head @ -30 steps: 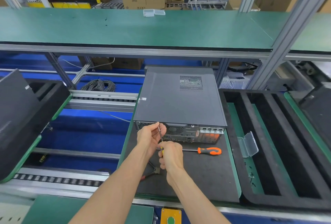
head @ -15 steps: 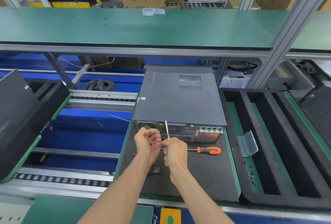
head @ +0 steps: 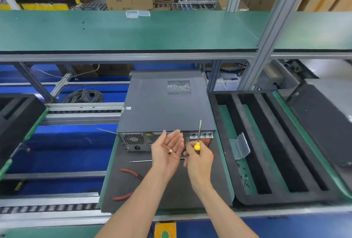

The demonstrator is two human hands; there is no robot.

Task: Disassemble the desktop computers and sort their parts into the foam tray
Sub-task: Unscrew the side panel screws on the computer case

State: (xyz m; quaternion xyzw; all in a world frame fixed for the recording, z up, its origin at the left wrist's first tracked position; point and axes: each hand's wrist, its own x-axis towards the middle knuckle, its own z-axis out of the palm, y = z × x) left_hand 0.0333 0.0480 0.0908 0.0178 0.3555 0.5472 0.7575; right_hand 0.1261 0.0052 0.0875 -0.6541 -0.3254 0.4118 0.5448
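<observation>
A dark grey desktop computer (head: 163,104) lies flat on a black mat (head: 171,195), its rear panel facing me. My left hand (head: 168,152) is held palm up in front of that panel, with a small screw (head: 170,151) resting in the palm. My right hand (head: 198,158) grips a yellow-handled screwdriver (head: 198,138), shaft pointing up over the case's rear edge. The black foam tray (head: 266,146) with long slots sits to the right of the computer.
A long screwdriver (head: 142,161) and red-handled pliers (head: 131,173) lie on the mat by my left arm. A clear plastic box (head: 242,146) stands open in the foam tray. Another foam tray (head: 17,119) is at the left, a coiled cable (head: 83,95) behind.
My hands drew back from the rear panel. The left hand turned palm up with a screw in it; the right hand lifted the screwdriver upright and moved right.
</observation>
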